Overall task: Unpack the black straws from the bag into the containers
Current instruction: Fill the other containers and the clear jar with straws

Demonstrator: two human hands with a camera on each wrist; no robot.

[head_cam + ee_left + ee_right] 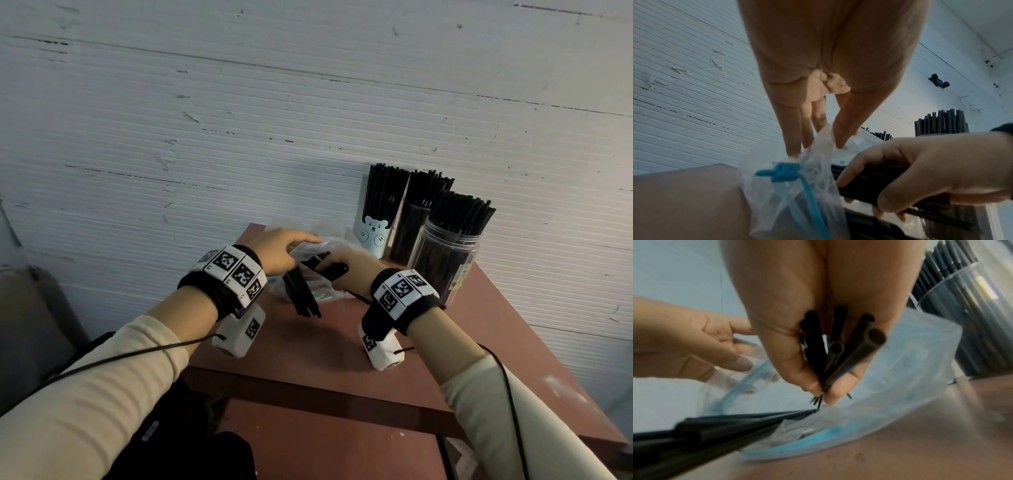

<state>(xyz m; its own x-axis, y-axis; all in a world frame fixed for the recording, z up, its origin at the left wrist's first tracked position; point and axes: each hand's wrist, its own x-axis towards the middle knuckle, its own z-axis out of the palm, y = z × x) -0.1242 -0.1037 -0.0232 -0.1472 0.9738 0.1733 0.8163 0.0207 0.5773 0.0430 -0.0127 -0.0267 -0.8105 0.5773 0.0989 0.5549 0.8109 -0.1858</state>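
A clear plastic bag with a blue zip slider lies on the brown table. My left hand pinches the bag's rim between fingers and thumb. My right hand grips a bundle of black straws at the bag's mouth. More black straws stick out of the bag toward me. Behind the bag stand a light blue bear cup, a dark tall container and a clear jar, each packed with upright straws.
The table stands against a white ribbed wall. The containers crowd its back right corner. Bare tabletop lies in front of the bag. The table's front edge is close to me, with a lower shelf beneath it.
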